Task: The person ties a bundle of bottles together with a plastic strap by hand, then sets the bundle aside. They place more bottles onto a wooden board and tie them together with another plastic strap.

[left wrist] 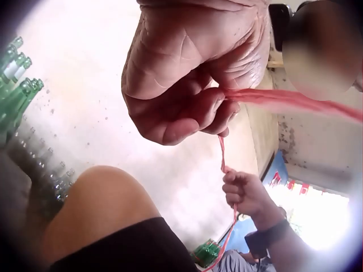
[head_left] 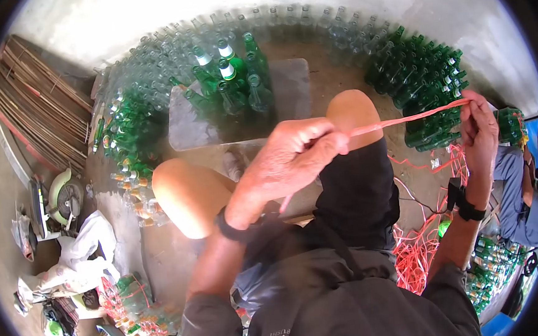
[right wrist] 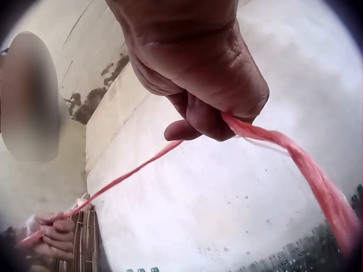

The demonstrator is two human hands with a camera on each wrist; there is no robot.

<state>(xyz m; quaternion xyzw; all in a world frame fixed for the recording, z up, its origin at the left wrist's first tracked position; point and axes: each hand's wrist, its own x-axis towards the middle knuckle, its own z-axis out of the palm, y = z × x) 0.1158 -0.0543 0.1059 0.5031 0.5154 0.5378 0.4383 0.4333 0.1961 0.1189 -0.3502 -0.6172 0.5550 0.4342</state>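
Observation:
A pinkish-red plastic strand (head_left: 409,118) is stretched between the two hands above the knees. My left hand (head_left: 290,160) grips one part with curled fingers, and a short tail hangs below it. At the right, my right hand (head_left: 479,122) pinches the strand at a higher point. In the left wrist view the strand (left wrist: 295,102) passes through the curled fingers of the left hand (left wrist: 181,73). The right wrist view shows the strand (right wrist: 306,164) leaving the right hand (right wrist: 198,73) between thumb and fingers.
Green bottles (head_left: 228,77) stand on a grey board (head_left: 292,97) ahead. Rows of clear and green bottles (head_left: 421,76) curve along the wall. Loose red strands (head_left: 412,258) lie at the right, near another person's leg (head_left: 509,170). Bundled rods (head_left: 39,100) and a fan (head_left: 65,198) are at the left.

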